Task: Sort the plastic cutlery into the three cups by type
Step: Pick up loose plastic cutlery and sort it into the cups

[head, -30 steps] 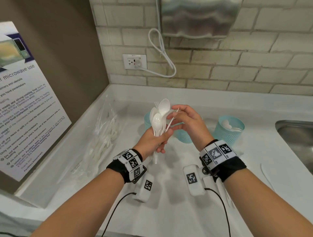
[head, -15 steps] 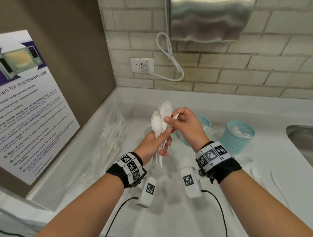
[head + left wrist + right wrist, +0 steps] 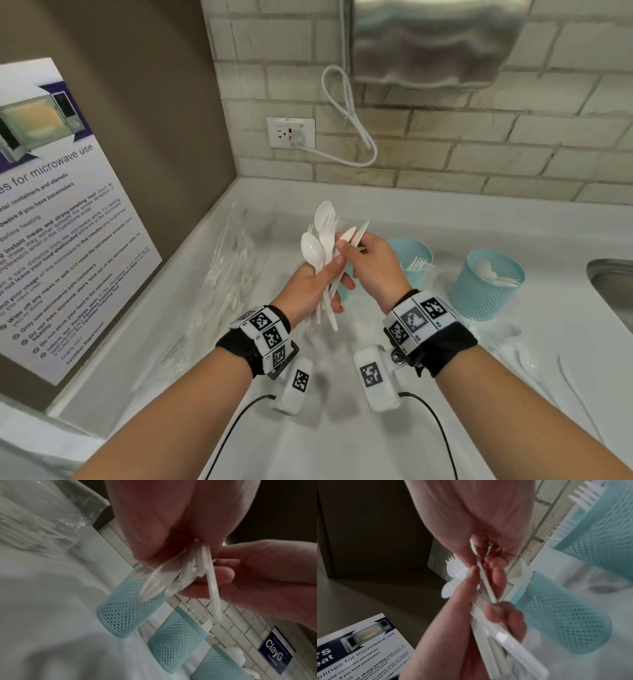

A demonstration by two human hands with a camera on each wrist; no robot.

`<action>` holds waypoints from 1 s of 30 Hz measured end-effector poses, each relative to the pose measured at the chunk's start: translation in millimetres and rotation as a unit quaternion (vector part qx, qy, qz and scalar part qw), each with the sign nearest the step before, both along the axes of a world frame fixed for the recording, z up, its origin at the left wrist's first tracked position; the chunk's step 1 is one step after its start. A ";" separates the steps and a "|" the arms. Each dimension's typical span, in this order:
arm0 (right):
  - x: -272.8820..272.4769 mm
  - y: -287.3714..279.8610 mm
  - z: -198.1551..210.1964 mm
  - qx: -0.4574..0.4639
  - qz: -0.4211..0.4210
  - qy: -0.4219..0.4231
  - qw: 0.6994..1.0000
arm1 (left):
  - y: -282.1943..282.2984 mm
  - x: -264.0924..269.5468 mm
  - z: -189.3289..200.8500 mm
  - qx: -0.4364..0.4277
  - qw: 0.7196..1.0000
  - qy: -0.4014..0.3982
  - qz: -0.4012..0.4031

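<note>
Head view, itemised: three pale blue perforated plastic cups are standing in a row on the white countertop (image 3: 342, 428). The left cup (image 3: 126, 615) is mostly hidden behind your hands in this view, the middle cup (image 3: 412, 257) is holding white plastic forks (image 3: 419, 264), and the right cup (image 3: 488, 284) is holding white plastic spoons (image 3: 493, 275).

Your left hand (image 3: 310, 287) is gripping a mixed bundle of white plastic cutlery (image 3: 323, 270), fingers curled round the handles, heads fanning upward. Two spoon bowls and some fork tines are showing; the full count is unclear.

Your right hand (image 3: 371, 265) is meeting the bundle from the right, thumb and fingertips pinching two flat white plastic knives (image 3: 354, 234) near their blades. Both knives' handles are still lying in the left-hand bundle.

One crinkled clear plastic bag of white cutlery (image 3: 233, 274) is lying at the counter's left edge. A few loose white pieces (image 3: 527, 359) are lying on the counter to the right, near the steel sink (image 3: 613, 291).
</note>
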State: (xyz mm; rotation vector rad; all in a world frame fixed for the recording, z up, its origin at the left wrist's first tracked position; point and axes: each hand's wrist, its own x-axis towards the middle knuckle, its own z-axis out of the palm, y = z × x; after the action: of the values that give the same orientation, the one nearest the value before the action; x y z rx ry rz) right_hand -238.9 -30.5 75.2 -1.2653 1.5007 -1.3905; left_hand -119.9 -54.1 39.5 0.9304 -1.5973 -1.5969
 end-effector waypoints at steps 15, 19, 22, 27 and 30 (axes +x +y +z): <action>-31.3 -50.5 19.9 -0.153 -0.139 0.088 0.975 | -34.5 20.4 4.7 -0.052 0.990 0.012 0.128; -26.9 -54.8 -6.6 -0.024 -0.081 0.127 0.988 | -29.7 21.1 5.3 -0.047 0.993 0.026 0.104; -30.3 -48.7 -6.6 0.019 -0.075 0.185 0.980 | -27.2 21.0 3.0 -0.049 0.996 0.026 0.075; -15.3 -37.2 12.9 -0.064 -0.061 0.187 0.978 | -23.6 15.4 5.5 -0.028 0.999 0.039 0.024; -4.2 -32.9 13.5 -0.025 0.016 0.095 0.995 | -19.8 10.4 9.9 -0.020 0.999 0.039 0.004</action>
State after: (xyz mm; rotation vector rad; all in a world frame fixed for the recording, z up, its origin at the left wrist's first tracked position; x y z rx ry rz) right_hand -243.1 -63.4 88.6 -1.4822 1.5727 -1.3243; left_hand -109.5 -73.9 49.4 0.8421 -1.5641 -1.5703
